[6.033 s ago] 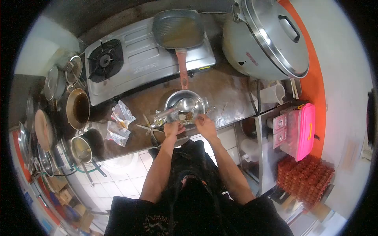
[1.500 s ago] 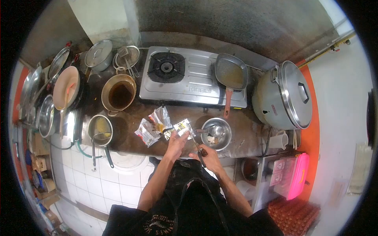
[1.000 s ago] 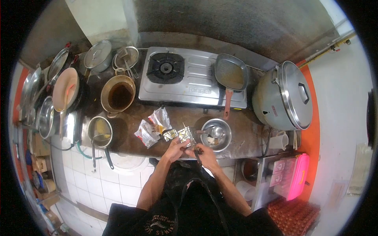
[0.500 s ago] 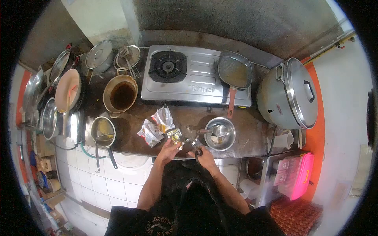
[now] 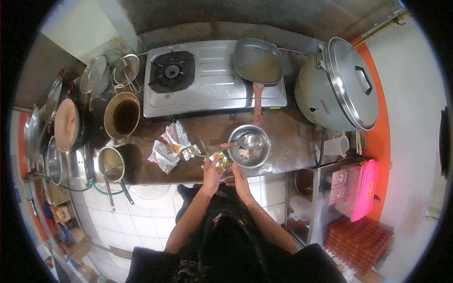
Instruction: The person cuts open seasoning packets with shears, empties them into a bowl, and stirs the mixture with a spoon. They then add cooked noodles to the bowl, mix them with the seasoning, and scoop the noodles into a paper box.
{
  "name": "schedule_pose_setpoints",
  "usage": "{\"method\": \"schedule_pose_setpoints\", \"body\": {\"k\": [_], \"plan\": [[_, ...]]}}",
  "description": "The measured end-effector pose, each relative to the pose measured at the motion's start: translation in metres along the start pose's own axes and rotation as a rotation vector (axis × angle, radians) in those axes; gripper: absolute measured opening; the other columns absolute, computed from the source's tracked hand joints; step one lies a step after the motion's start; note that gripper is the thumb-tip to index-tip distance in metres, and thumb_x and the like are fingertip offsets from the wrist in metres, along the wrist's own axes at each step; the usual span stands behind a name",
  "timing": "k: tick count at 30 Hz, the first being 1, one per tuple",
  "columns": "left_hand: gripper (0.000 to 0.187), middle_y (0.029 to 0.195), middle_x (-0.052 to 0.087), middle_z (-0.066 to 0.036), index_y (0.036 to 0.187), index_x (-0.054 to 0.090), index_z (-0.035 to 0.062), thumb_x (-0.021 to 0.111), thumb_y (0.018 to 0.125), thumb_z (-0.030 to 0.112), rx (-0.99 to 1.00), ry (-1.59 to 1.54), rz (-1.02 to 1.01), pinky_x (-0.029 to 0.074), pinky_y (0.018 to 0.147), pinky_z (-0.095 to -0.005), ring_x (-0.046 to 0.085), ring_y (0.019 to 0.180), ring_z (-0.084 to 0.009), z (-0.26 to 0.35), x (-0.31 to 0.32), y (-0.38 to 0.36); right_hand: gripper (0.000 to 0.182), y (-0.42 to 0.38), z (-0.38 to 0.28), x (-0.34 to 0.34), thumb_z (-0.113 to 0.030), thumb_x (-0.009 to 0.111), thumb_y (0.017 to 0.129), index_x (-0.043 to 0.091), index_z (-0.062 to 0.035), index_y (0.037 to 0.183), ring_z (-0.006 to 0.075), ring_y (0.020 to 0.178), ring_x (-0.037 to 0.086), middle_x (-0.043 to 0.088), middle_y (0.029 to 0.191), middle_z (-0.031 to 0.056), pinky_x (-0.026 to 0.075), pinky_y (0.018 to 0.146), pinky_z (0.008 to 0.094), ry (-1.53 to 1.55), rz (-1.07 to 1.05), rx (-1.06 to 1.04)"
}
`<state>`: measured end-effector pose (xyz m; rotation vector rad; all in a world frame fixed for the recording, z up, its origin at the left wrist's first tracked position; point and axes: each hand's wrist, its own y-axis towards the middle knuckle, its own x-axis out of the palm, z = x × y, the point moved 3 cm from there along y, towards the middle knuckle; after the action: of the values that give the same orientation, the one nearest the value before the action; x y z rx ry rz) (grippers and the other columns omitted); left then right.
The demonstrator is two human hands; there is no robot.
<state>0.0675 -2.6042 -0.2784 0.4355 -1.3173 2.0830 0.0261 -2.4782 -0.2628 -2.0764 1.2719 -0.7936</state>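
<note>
My left hand (image 5: 213, 176) is closed on a gold foil packet (image 5: 220, 160) at the counter's front edge. Close beside it is my right hand (image 5: 241, 181), its thumb and fingers apart, with no object visible in it. Just beyond the right hand stands a steel bowl (image 5: 267, 146). A spoon (image 5: 250, 141) with a brown handle rests in the bowl, above a pale lump (image 5: 246, 153). Left of the packet lie another piece of gold foil (image 5: 190, 152) and torn white-and-red wrappers (image 5: 164, 156). A thin grey object by the foil is too blurred to name.
Behind is a gas stove (image 5: 217, 94) with a square grill pan (image 5: 258, 62), its handle reaching toward the bowl. A large rice cooker (image 5: 314, 94) stands right. Left are a pot of brown liquid (image 5: 108, 120), a saucepan (image 5: 101, 165) with a strainer, and several pans.
The camera view has shifted. My left hand has moved right, near my right hand and the bowl. The dark-handled tool in my right hand no longer shows there.
</note>
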Motion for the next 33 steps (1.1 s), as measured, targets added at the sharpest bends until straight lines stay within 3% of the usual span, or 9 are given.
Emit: {"method": "schedule_pose_setpoints", "body": {"k": [1, 5, 8, 12, 20, 22, 26, 28, 33], "plan": [[0.035, 0.123, 0.061, -0.009, 0.133, 0.045, 0.0128, 0.057, 0.104, 0.028, 0.045, -0.021, -0.064, 0.053, 0.089, -0.038, 0.064, 0.109, -0.0227, -0.018, 0.008, 0.014, 0.036, -0.003, 0.0, -0.006, -0.034, 0.054, 0.106, 0.056, -0.0002, 0.118, 0.016, 0.079, 0.069, 0.069, 0.095, 0.012, 0.057, 0.065, 0.03, -0.061, 0.059, -0.109], [0.031, 0.119, 0.06, -0.01, 0.131, 0.047, 0.0116, 0.054, 0.103, 0.023, -0.069, -0.028, 0.128, 0.054, 0.082, -0.0413, 0.063, 0.103, -0.022, -0.08, 0.027, 0.046, 0.024, 0.027, 0.023, -0.069, -0.016, 0.063, 0.099, 0.06, 0.0044, 0.112, 0.018, 0.067, 0.069, 0.07, 0.094, 0.0123, 0.057, 0.055, 0.0284, -0.276, 0.302, -0.251], [0.029, 0.117, 0.061, -0.009, 0.128, 0.05, 0.0101, 0.053, 0.102, 0.022, -0.089, -0.02, 0.205, 0.055, 0.081, -0.0429, 0.064, 0.101, -0.0223, -0.117, 0.02, 0.069, 0.021, 0.049, 0.024, -0.105, -0.014, 0.061, 0.098, 0.062, 0.0049, 0.108, 0.0196, 0.067, 0.071, 0.071, 0.093, 0.0126, 0.058, 0.056, 0.0284, -0.314, 0.316, -0.24], [0.025, 0.095, 0.069, -0.009, 0.111, 0.064, 0.0043, 0.056, 0.1, 0.026, -0.202, 0.078, 0.214, 0.055, 0.078, -0.037, 0.068, 0.086, -0.0219, -0.122, 0.029, 0.064, 0.031, 0.098, 0.036, -0.157, -0.02, 0.066, 0.094, 0.06, 0.0082, 0.107, 0.0231, 0.062, 0.072, 0.071, 0.087, 0.0169, 0.059, 0.052, 0.032, -0.49, 0.432, -0.286], [0.025, 0.099, 0.072, -0.015, 0.105, 0.065, -0.0042, 0.064, 0.093, 0.017, -0.225, 0.147, 0.29, 0.06, 0.079, -0.0384, 0.072, 0.087, -0.0276, -0.128, 0.027, 0.075, 0.034, 0.138, 0.022, -0.189, -0.022, 0.07, 0.093, 0.06, 0.0085, 0.106, 0.0218, 0.061, 0.071, 0.071, 0.082, 0.0169, 0.059, 0.051, 0.0317, -0.503, 0.293, -0.132], [0.024, 0.101, 0.071, -0.024, 0.105, 0.063, -0.0138, 0.063, 0.092, 0.007, -0.196, 0.138, 0.305, 0.063, 0.079, -0.0406, 0.074, 0.086, -0.0335, -0.127, 0.028, 0.076, 0.032, 0.117, -0.002, -0.175, -0.023, 0.072, 0.092, 0.065, 0.0066, 0.101, 0.0193, 0.06, 0.069, 0.071, 0.081, 0.0143, 0.058, 0.051, 0.0299, -0.449, 0.234, 0.072], [0.026, 0.1, 0.072, -0.021, 0.105, 0.064, -0.0099, 0.066, 0.092, 0.012, -0.244, 0.163, 0.245, 0.063, 0.079, -0.0403, 0.074, 0.09, -0.031, -0.12, 0.033, 0.071, 0.032, 0.13, 0.012, -0.18, -0.026, 0.074, 0.091, 0.068, 0.0049, 0.098, 0.0171, 0.061, 0.068, 0.071, 0.078, 0.012, 0.057, 0.052, 0.0287, -0.417, 0.239, 0.076], [0.026, 0.099, 0.072, -0.022, 0.105, 0.063, -0.0113, 0.064, 0.094, 0.012, -0.253, 0.111, 0.235, 0.064, 0.078, -0.0407, 0.074, 0.091, -0.0326, -0.12, 0.037, 0.07, 0.034, 0.172, 0.063, -0.212, -0.027, 0.075, 0.09, 0.069, 0.0051, 0.098, 0.0161, 0.058, 0.066, 0.071, 0.077, 0.0114, 0.055, 0.051, 0.0282, -0.702, 0.352, -0.098], [0.028, 0.101, 0.071, -0.027, 0.108, 0.06, -0.0144, 0.065, 0.092, 0.008, -0.248, 0.099, 0.247, 0.064, 0.079, -0.0419, 0.074, 0.088, -0.0363, -0.131, 0.022, 0.081, 0.03, 0.153, 0.047, -0.194, -0.026, 0.076, 0.089, 0.07, 0.0037, 0.088, 0.0148, 0.054, 0.064, 0.07, 0.071, 0.0115, 0.051, 0.047, 0.0278, -0.636, 0.396, -0.087]]}}
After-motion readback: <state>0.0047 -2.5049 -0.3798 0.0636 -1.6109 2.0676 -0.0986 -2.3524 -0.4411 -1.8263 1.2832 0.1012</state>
